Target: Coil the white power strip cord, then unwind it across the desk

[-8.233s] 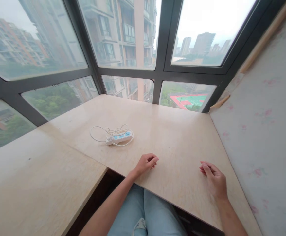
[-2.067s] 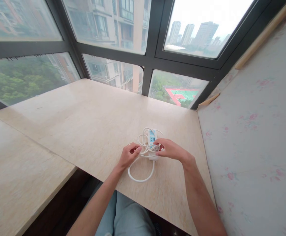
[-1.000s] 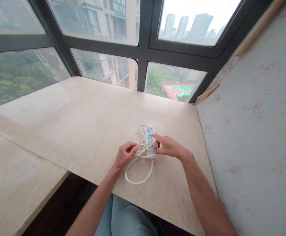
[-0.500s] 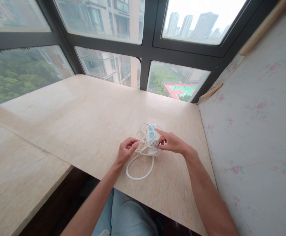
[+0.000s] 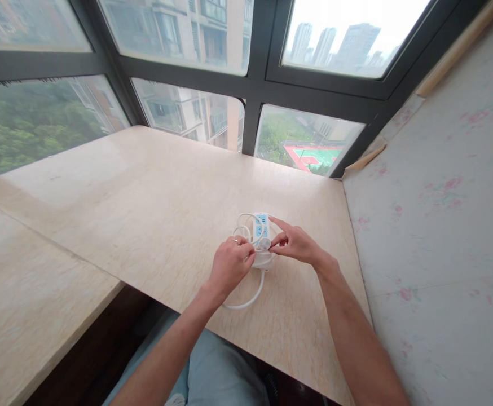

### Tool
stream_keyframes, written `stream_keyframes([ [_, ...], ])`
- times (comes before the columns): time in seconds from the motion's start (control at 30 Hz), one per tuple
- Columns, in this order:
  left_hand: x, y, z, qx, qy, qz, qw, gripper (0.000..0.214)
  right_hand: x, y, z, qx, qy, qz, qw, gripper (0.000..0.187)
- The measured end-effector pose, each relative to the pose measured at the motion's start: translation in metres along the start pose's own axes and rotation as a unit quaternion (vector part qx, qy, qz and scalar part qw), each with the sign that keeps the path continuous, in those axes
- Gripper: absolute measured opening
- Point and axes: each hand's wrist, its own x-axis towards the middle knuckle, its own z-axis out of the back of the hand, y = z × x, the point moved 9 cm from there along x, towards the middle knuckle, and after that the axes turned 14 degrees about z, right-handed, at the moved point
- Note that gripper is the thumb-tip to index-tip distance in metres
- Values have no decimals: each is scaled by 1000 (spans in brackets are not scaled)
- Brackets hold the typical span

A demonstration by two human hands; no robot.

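A white power strip [image 5: 260, 224] with blue socket faces lies on the stone-patterned counter, with its white cord [image 5: 246, 305] looped over it and curving out below its near end. My left hand [image 5: 232, 262], a ring on one finger, is closed in a pinch on the cord just left of the strip; its fingertips partly hide the cord. At the strip's right side, my right hand [image 5: 296, 243] holds the white round-faced plug [image 5: 265, 243] between thumb and fingers. Its index finger stretches forward along the strip's edge. Part of the strip is covered by the coils.
The counter [image 5: 166, 197] runs back to dark-framed windows [image 5: 252, 127]. A floral-papered wall [image 5: 432, 225] bounds it on the right. At the near left, the counter edge breaks into a dark gap [image 5: 102, 332]. My legs [image 5: 225, 366] are below the front edge.
My left hand has moved right and a little nearer to me, closing in on the cord beside the plug. The right hand stays almost where it was, still holding the plug.
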Motion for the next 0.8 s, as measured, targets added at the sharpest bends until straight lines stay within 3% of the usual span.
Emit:
stream_keyframes([
  [0.17, 6, -4, -6, 63, 10, 5, 998, 6, -4, -10, 0, 45, -14, -30, 998, 73],
  [0.33, 6, -4, -7, 54, -25, 5, 998, 6, -11, -12, 12, 133, -63, -57, 987, 64],
  [0.43, 4, -8, -6, 49, -46, -7, 998, 6, -13, -10, 18, 137, -62, -51, 987, 47],
  [0.53, 2, -12, -5, 49, -61, -34, 996, 10, -9, -5, 19, 72, -36, -12, 997, 23],
  [0.6, 2, -14, -4, 42, -64, -62, 995, 5, -6, 4, 22, 15, -32, 30, 999, 17],
  [0.73, 0, -21, -1, 30, -69, -147, 986, 9, 1, 29, 21, -34, -36, 107, 993, 27],
  [0.8, -1, -24, 1, 30, -70, -186, 980, 12, 3, 37, 16, -36, -22, 123, 991, 24],
])
